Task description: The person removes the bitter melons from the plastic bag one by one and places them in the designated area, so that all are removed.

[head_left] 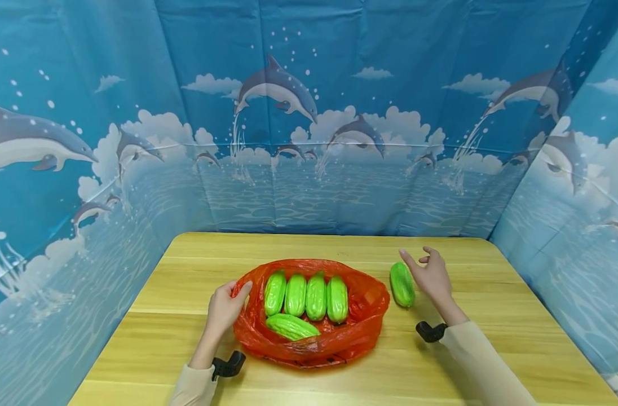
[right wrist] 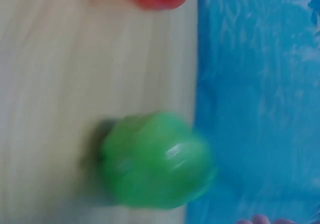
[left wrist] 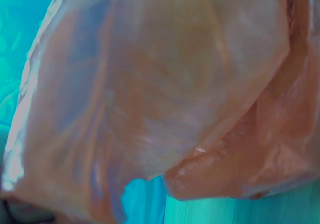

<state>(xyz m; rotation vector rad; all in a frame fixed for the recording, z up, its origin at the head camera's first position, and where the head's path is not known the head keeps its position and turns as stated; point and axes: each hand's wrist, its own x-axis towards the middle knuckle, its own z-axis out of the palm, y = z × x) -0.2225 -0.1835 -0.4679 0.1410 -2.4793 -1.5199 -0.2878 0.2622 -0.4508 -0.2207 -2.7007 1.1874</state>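
Observation:
A red plastic bag (head_left: 334,351) lies on the table with its mouth spread wide. Inside it, four bright green bitter melons (head_left: 316,297) stand in a row and one more bitter melon (head_left: 292,327) lies crosswise in front of them. My left hand (head_left: 224,309) pinches the bag's left rim between thumb and fingers. The bag's film (left wrist: 240,169) fills most of the left wrist view. To the right of the bag a single bitter melon (head_left: 402,285) rests on the table. Just right of it hovers my right hand (head_left: 433,277), fingers spread and holding nothing. That melon (right wrist: 155,159) appears blurred in the right wrist view.
The wooden table (head_left: 491,316) has rounded far corners. A blue curtain (head_left: 299,197) printed with dolphins hangs around its back and sides. Each wrist carries a black strap mount (head_left: 431,331).

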